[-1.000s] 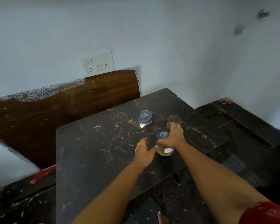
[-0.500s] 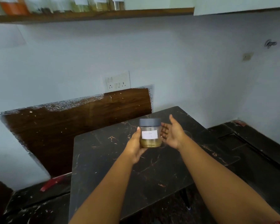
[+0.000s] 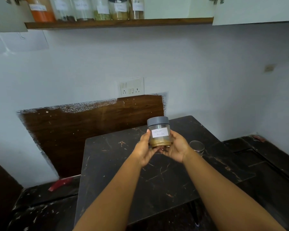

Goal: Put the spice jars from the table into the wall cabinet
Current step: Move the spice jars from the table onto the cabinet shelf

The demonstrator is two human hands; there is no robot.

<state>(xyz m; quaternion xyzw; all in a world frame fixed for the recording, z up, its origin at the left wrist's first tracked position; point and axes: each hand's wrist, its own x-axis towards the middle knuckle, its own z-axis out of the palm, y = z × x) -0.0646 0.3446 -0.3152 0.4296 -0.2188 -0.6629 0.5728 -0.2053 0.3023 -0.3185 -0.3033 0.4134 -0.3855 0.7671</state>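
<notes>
A clear spice jar with a grey lid, a white handwritten label and brownish powder at its bottom is held upright above the black marble table. My left hand grips its left side and my right hand cups its right side and base. A second jar with a shiny lid stands on the table just right of my right wrist. The open wall cabinet's wooden shelf runs along the top, holding several labelled jars.
The cabinet's open doors hang at the top left and top right. A switch and socket plate sits on the wall above a dark wooden panel. A black counter lies to the right.
The jar was lifted off the table by my right hand, passed to my left, and now both hands hold it. The view has tilted up and the cabinet shelf shows more fully.
</notes>
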